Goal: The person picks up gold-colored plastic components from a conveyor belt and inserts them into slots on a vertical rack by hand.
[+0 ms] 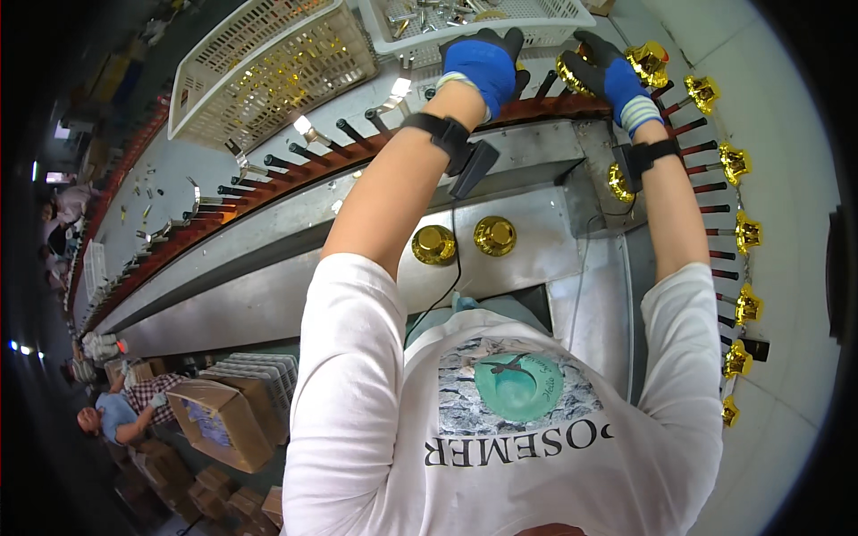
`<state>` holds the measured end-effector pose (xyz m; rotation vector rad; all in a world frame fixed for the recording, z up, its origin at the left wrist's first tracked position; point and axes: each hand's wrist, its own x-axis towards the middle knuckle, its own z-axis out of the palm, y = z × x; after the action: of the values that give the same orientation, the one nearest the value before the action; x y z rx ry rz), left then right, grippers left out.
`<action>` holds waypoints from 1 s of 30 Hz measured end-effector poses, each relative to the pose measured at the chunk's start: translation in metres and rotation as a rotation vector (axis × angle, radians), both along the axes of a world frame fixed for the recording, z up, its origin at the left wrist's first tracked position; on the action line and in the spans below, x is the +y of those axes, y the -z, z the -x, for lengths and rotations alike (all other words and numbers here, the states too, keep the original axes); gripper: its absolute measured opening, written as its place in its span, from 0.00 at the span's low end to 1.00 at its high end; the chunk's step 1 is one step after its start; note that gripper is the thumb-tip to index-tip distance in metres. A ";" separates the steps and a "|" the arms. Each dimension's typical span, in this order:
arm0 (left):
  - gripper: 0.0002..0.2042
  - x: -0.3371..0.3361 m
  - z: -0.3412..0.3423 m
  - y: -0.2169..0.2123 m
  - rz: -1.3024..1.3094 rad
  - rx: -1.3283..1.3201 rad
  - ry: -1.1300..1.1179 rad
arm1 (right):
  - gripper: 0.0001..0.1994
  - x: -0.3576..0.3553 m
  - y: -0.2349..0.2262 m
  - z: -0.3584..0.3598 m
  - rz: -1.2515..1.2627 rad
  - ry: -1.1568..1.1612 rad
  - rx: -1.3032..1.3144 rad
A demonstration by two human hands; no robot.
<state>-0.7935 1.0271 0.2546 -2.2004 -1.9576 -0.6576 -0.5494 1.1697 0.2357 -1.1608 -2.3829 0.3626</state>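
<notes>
Desk (545, 255): bare metal before us, two gold cups (433, 244) set side by side on it
Rail (554, 109): reddish, curving, studded with dark pegs, gold pieces hanging along our right
Baskets: cream one (204, 121) at left with gold bits, white one (543, 37) beyond our hands
Left hand (483, 70): blue-gloved, over the rail; we cannot tell whether its fingers grasp anything
Right hand (610, 76): fingers curled onto a gold cap (572, 75) at the rail

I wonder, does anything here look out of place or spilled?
Perhaps. Two shiny gold cup-shaped pieces sit loose on the grey metal ledge, apart from the gold row at right. Small shiny bits lie scattered at left, outside the white perforated plastic basket, as if spilled.
</notes>
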 end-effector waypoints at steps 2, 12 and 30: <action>0.23 -0.005 0.013 0.006 0.014 0.034 0.054 | 0.34 -0.005 0.005 -0.004 0.041 -0.017 -0.015; 0.23 -0.192 0.020 0.038 0.069 -0.303 0.164 | 0.24 -0.191 -0.003 -0.001 0.140 -0.146 0.201; 0.39 -0.197 -0.021 0.080 0.195 -0.148 0.126 | 0.37 -0.177 0.058 -0.035 -0.321 -0.105 -0.016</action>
<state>-0.7721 0.8300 0.1748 -2.4735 -2.0456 -0.6913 -0.5148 0.9923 0.1776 -0.8978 -2.4094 0.0011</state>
